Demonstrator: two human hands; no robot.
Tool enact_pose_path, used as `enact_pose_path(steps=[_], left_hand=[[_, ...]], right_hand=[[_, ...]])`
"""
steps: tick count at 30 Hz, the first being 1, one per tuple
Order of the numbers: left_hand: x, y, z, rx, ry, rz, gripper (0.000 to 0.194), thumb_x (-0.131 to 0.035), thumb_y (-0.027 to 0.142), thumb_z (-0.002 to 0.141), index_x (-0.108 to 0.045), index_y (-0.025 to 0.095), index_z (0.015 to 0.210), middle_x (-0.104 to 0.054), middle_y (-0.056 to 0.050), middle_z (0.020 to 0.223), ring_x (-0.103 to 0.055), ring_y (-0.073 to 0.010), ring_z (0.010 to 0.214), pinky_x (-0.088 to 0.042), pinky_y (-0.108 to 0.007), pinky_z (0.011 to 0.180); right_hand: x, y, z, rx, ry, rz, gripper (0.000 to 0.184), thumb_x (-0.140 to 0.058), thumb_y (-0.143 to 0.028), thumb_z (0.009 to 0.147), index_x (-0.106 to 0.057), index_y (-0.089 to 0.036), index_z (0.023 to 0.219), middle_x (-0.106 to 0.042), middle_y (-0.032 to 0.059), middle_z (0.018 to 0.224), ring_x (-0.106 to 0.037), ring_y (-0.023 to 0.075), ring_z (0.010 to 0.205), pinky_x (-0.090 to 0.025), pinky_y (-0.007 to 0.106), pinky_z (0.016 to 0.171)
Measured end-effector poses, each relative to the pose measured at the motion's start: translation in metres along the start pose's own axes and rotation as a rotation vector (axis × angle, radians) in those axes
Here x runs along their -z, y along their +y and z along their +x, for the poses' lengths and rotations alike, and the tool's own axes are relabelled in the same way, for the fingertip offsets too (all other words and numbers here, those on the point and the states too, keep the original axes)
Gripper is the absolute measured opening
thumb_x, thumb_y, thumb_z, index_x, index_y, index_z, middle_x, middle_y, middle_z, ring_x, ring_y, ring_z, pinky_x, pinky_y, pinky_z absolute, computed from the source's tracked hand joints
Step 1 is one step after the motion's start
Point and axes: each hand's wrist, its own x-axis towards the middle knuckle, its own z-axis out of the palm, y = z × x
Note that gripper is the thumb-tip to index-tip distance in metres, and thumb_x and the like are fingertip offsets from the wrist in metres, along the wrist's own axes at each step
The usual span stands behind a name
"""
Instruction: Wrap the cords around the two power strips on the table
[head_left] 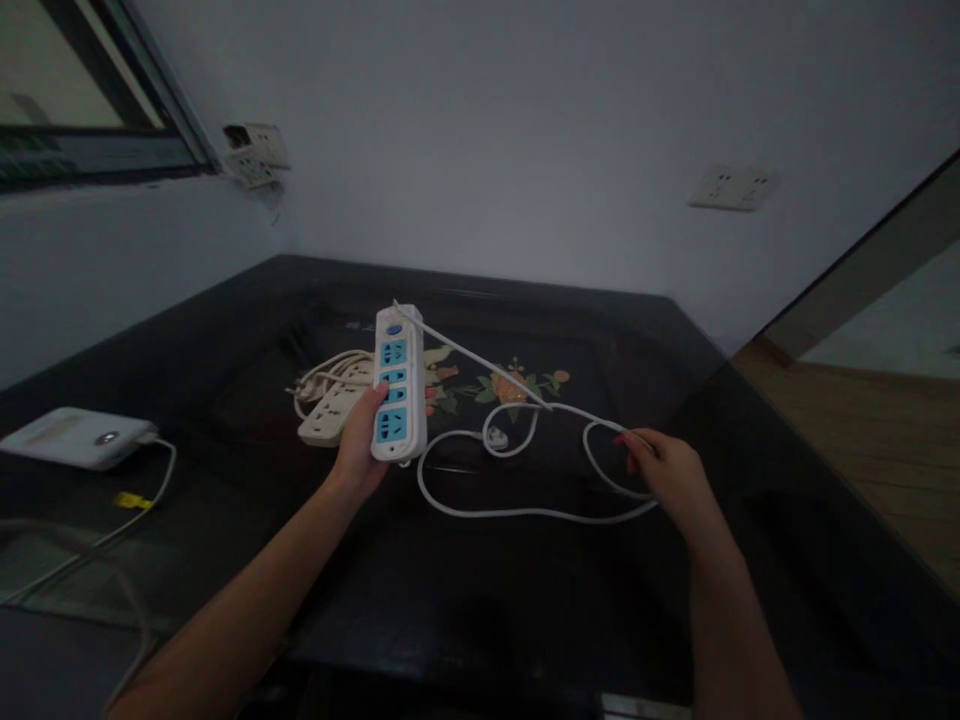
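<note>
The left hand (pixel 362 437) is partly closed around the lower left side of a white power strip (pixel 400 385) with blue sockets, thumb on its face; the strip is held upright above a dark table (pixel 480 590), its socket side toward the camera. The right hand (pixel 660 462) is nearly closed, pinching the strip's white cord (pixel 480 358) between thumb and fingers, well to the right of the strip. The cord runs from the strip's top end down to the right hand; the rest lies in loops on the table, with the plug (pixel 496 437) between the hands. A second power strip (pixel 330 412) with a bundled cord (pixel 319 378) lies just left of the first. Flowers (pixel 510 385) are pictured on the tabletop. A white device (pixel 79 437) with a cable (pixel 166 478) lies at far left.
</note>
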Motion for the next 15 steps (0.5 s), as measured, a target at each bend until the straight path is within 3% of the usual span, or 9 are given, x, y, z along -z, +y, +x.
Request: enact_pose_path(steps=[5,11,15], left_hand=[[0.003,0.001,0.003,-0.059,0.027,-0.041,0.036,-0.047,0.026,0.089,-0.056,0.01,0.119,-0.074,-0.007,0.076,-0.071,-0.0188,0.063,-0.059,-0.026,0.058],[0.007,0.006,0.003,-0.143,0.016,-0.075,0.038,-0.057,0.029,0.083,-0.057,0.012,0.117,-0.075,-0.007,0.084,-0.072,-0.0186,0.069,-0.06,-0.024,0.062],[0.003,0.007,-0.003,-0.076,-0.135,0.067,0.048,-0.063,0.033,0.078,-0.054,0.012,0.119,-0.075,-0.008,0.081,-0.071,-0.0214,0.063,-0.058,-0.026,0.051]], right_hand=[[-0.006,0.018,0.008,-0.08,-0.053,-0.051,0.039,-0.044,-0.046,0.08,-0.069,-0.019,0.067,-0.059,0.002,0.048,-0.053,0.0173,0.048,-0.033,0.028,0.049],[-0.012,0.033,0.014,-0.11,-0.081,-0.073,0.04,-0.045,-0.041,0.082,-0.07,-0.017,0.064,-0.059,0.0027,0.045,-0.053,0.0165,0.043,-0.035,0.027,0.046],[-0.016,0.028,0.015,-0.056,0.003,-0.113,0.037,-0.045,-0.036,0.085,-0.075,-0.016,0.092,-0.068,0.0065,0.063,-0.063,0.0208,0.061,-0.043,0.029,0.057]])
